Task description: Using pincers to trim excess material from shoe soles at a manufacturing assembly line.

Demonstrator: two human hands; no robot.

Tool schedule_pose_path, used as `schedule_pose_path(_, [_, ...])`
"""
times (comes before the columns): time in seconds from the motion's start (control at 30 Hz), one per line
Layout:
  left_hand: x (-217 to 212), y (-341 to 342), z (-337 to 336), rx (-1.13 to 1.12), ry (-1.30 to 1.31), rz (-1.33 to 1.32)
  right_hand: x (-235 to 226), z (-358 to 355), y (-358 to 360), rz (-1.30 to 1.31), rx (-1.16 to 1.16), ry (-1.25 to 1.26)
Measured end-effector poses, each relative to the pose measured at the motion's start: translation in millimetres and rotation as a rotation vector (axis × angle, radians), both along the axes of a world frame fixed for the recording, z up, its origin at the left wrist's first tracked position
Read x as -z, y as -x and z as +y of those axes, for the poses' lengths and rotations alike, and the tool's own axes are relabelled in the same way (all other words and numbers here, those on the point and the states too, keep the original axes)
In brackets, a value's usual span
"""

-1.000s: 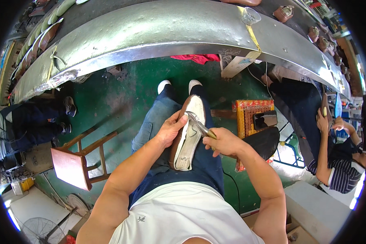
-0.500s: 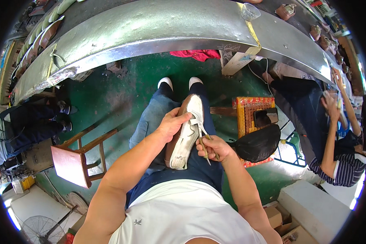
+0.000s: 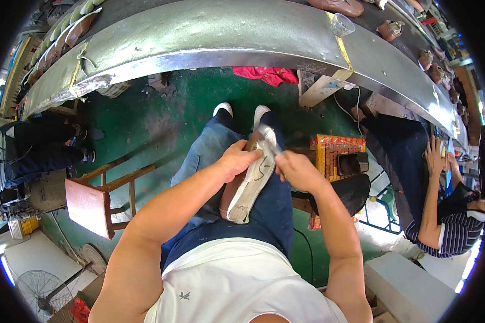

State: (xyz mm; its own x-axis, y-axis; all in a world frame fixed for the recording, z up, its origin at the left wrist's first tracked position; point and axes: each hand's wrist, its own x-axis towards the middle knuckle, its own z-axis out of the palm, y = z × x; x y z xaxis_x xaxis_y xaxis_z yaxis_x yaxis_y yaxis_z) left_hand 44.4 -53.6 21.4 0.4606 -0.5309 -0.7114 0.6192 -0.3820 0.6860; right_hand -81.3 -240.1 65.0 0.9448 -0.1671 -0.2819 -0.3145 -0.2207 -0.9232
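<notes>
A brown shoe upper with a whitish underside (image 3: pixel 248 196) lies lengthwise over my thighs, underside facing up, a dark wavy line marked on it. My left hand (image 3: pixel 241 161) grips its left side near the toe, thumb pressed on the pale surface. At the toe's right edge, my right hand (image 3: pixel 296 169) is closed and smeared by motion. From its fingers a blurred pale streak (image 3: pixel 269 139) reaches over the toe; it seems to be the slim two-legged metal tool, like scissors, seen there earlier. Its exact shape is hidden now.
A metal-topped bench (image 3: pixel 199 32) curves across the front, bearing several shoes. On my left stands a wooden stool (image 3: pixel 89 204). To my right, a beaded seat (image 3: pixel 328 145) holds a phone (image 3: pixel 353 163) and a black bag (image 3: pixel 353 194). A co-worker (image 3: pixel 447 226) sits at far right.
My right hand has moved up toward the toe, swinging the tool from beside the shoe's middle to over the toe. A pale loose piece near my left thumb no longer shows.
</notes>
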Motion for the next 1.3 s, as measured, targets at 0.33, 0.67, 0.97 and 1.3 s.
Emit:
schedule_pose_path(0.33, [-23,-18,6,0.112,-0.006,0.149,-18,8,7,0.266,-0.146,0.095])
schedule_pose_path(0.67, [-20,-20,8,0.181,-0.05,0.198,-34,29,72,0.01,-0.474,0.621])
schedule_pose_path(0.97, [-21,-11,14,0.19,-0.008,0.175,-82,49,7,0.224,-0.8,1.006])
schedule_pose_path(1.3, [6,-12,23,0.115,0.003,0.072,1,57,64,0.181,-0.271,0.425])
